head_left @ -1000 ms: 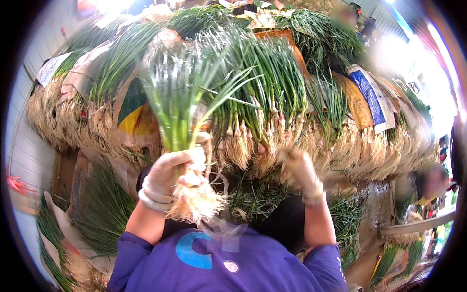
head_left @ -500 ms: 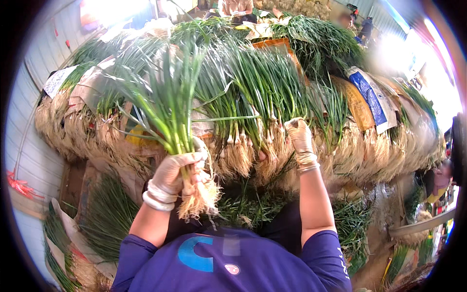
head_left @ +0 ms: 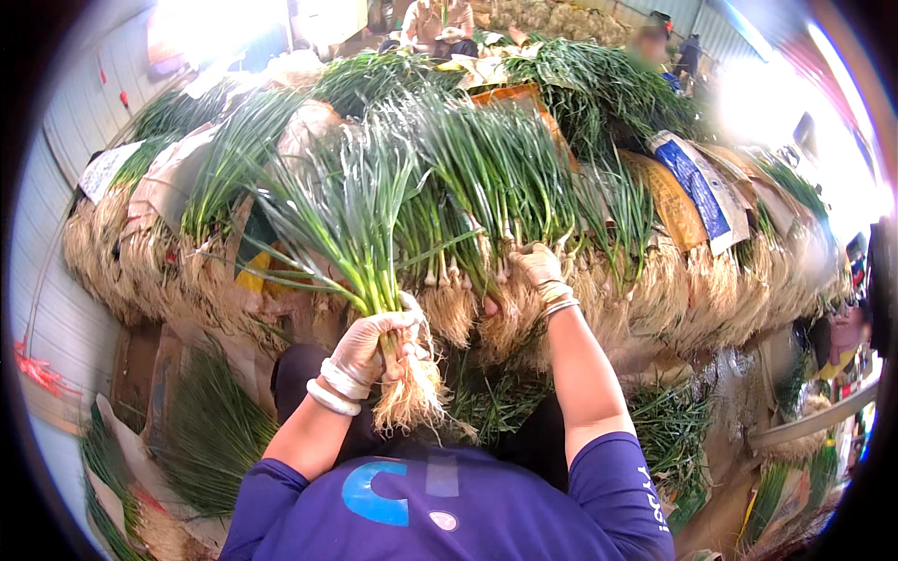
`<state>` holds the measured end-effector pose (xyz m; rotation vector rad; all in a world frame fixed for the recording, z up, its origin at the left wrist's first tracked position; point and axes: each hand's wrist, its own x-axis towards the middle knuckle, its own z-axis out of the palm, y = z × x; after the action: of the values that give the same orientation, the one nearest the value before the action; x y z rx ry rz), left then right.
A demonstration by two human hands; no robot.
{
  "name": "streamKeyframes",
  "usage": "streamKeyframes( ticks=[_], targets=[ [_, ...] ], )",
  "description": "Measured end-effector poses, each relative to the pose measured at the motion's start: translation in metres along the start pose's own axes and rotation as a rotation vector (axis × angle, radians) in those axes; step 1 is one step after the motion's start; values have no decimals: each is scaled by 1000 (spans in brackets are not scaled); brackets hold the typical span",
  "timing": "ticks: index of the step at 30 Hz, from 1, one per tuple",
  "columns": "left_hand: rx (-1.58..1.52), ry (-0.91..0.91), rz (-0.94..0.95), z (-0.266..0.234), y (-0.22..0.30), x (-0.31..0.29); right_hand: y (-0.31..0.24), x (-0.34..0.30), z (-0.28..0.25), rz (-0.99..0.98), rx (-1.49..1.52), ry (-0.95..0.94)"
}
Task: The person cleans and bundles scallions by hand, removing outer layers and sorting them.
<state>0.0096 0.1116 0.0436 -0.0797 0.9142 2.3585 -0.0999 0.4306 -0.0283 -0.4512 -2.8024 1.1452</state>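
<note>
A bunch of green garlic [head_left: 374,252], long green leaves up and pale stringy roots down, stands nearly upright in my gloved left hand [head_left: 374,344]. My fingers wrap round its stems just above the roots. My gloved right hand [head_left: 538,268] is closed at the front of the heap, its fingertips pinching at the stem bases of the green garlic row [head_left: 496,178]. What exactly lies between those fingertips is partly hidden. Small pinkish-white bulbs and hanging roots [head_left: 510,313] show beside and below it.
A long heap with root ends toward me spans the view, with a blue and white sack [head_left: 697,192] and an orange sheet [head_left: 524,98] on it. Loose green leaves [head_left: 500,402] lie before me. More bunches [head_left: 210,421] rest at left. A person [head_left: 440,28] sits across the heap.
My left hand has carried its bunch to the right, nearer the row. My right hand has shifted left and slightly down along the stem bases.
</note>
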Motion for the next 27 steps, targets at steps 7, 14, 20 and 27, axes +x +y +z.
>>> streamKeyframes(
  ticks=[7,14,20,27],
  targets=[
    [22,-25,-19,-16,2,-4,-64,-61,-60,-192,1183,-169],
    [-87,-69,-161,-9,-14,4,-67,-121,-27,-396,304,222],
    [-93,-156,-212,9,-23,11,-75,-202,14,-806,-95,240],
    [-131,-139,-225,-16,-38,10,-33,-157,-18,-601,-602,305]
  ],
)
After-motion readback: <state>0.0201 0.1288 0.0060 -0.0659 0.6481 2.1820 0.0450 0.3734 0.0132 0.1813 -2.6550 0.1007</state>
